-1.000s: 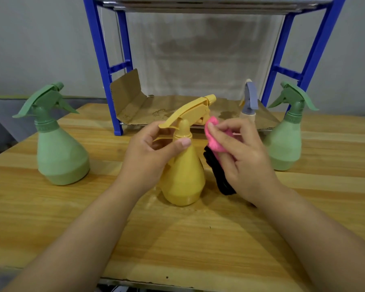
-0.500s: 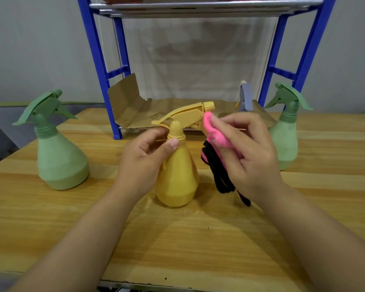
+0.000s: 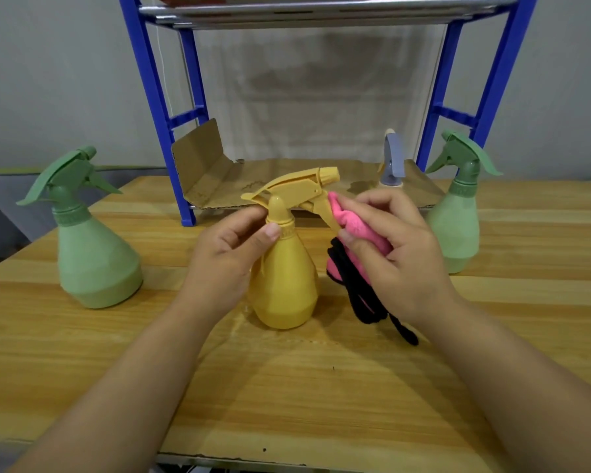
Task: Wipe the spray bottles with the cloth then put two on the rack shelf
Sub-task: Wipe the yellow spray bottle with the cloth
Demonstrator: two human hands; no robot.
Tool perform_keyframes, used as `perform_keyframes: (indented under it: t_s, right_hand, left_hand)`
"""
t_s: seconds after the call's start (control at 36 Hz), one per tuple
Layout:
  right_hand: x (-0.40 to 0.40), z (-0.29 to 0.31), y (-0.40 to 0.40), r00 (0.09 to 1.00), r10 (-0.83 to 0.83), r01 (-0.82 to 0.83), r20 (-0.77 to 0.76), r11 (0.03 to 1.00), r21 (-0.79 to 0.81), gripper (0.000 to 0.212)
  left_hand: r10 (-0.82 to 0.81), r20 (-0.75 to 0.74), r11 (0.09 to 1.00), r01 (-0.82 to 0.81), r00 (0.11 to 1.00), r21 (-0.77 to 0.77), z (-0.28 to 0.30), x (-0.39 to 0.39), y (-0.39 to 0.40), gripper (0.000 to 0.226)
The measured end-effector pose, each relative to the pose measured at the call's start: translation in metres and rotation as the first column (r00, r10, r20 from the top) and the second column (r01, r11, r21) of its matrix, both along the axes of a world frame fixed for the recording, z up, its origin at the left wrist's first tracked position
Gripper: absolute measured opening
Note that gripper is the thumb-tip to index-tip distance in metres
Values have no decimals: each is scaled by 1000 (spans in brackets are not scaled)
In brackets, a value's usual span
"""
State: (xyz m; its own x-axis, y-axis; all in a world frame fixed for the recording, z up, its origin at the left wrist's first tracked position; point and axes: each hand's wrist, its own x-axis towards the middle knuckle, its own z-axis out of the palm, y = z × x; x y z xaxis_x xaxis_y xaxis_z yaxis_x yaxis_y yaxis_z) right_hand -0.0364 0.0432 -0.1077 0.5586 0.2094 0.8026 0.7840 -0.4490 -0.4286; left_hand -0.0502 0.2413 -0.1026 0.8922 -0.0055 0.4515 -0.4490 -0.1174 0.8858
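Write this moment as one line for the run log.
left hand holds yellow bottle | right hand wipes trigger with cloth | shelf: none placed

A light wooden table (image 3: 82, 353) stands in front of a plain grey wall (image 3: 48, 80). A flat brown piece of cardboard (image 3: 219, 179) lies at the back of it.

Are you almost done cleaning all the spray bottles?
Not yet. Nothing looks finished: the rack shelf shows no bottle on it. In hand now: the left hand holds the yellow bottle by its neck while the right hand presses the pink cloth to its trigger. Still left: the two green bottles and the grey-topped bottle stand untouched, then two go on the shelf.
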Motion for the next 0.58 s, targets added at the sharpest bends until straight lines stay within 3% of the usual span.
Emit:
perform_keyframes:
  t_s: [0.08,0.19,0.31,0.42,0.47,0.58]
  right_hand:
    - [-3,0,-3,996,55,-55,-76,998,2,36]
    - [-8,0,-4,991,126,-128,-38,990,-64,36]
    - [-12,0,2,980,200,-194,22,969,-156,38]
    - [-11,0,1,989,146,-142,25,983,-115,41]
    - [-9,0,-1,995,94,-92,22,992,-84,40]
    - [-4,0,-3,999,30,-29,13,997,-72,38]
  left_hand:
    - [69,-25,998,-69,997,-13,-2,2,0,30]
    - [180,-23,983,-181,983,-27,-1,4,-2,30]
    - [262,47,965,-261,964,-29,-1,3,3,28]
    - [272,146,962,-266,951,-61,4,-6,5,37]
    - [226,208,973,-230,952,-7,10,-10,4,47]
    - [187,192,950,-227,963,216,21,-11,-5,59]
